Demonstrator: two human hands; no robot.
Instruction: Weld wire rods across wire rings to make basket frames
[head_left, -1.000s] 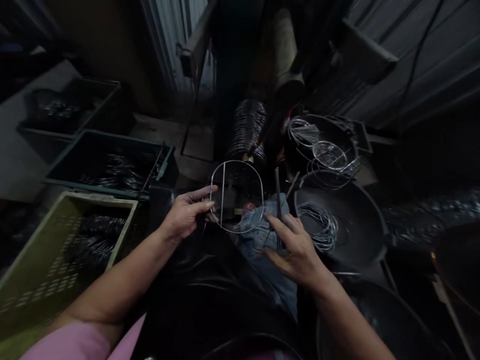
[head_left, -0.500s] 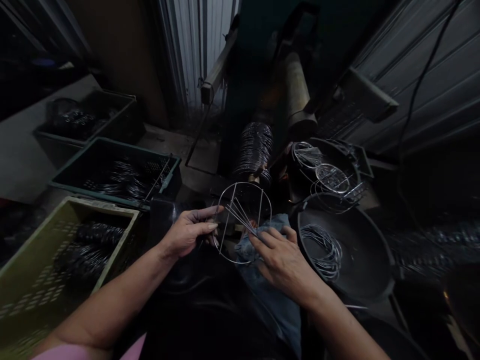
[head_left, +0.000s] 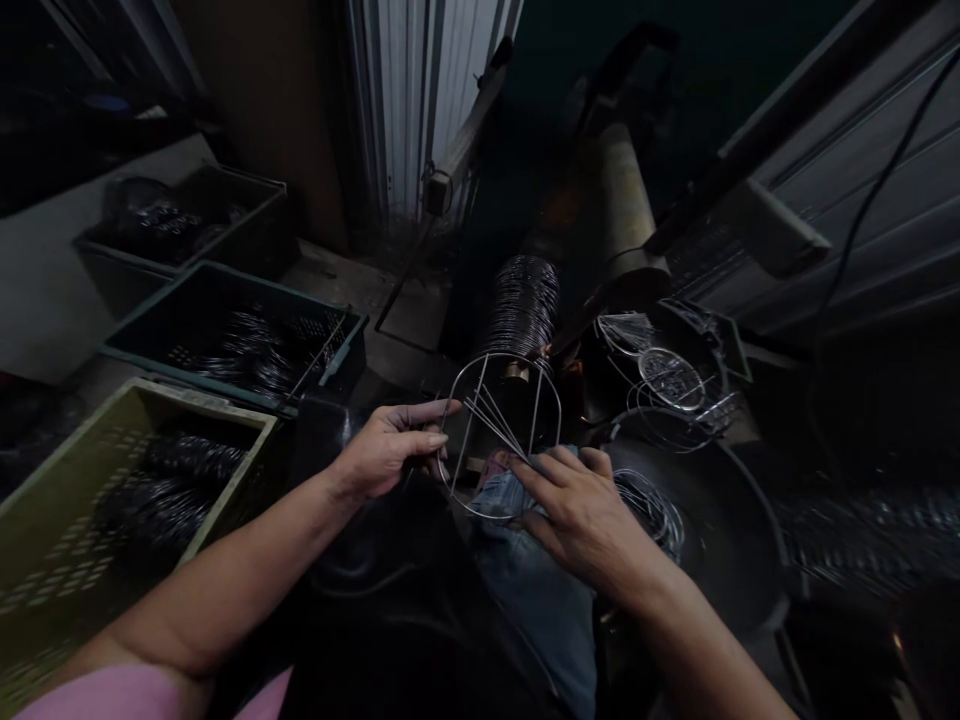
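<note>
Head | left hand (head_left: 394, 447): wire ring (head_left: 469, 427) | yellow crate (head_left: 64, 500): dark bundles (head_left: 165, 495) | basin (head_left: 727, 535): coil (head_left: 651, 507)

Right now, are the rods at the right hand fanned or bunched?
Fanned: the rods converge at the right hand, their tips apart.

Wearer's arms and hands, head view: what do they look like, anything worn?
Left hand and right hand bare: no gloves, rings or watch visible. Forearms bare too. Pink sleeve higher on the left; no right sleeve in frame.
</note>
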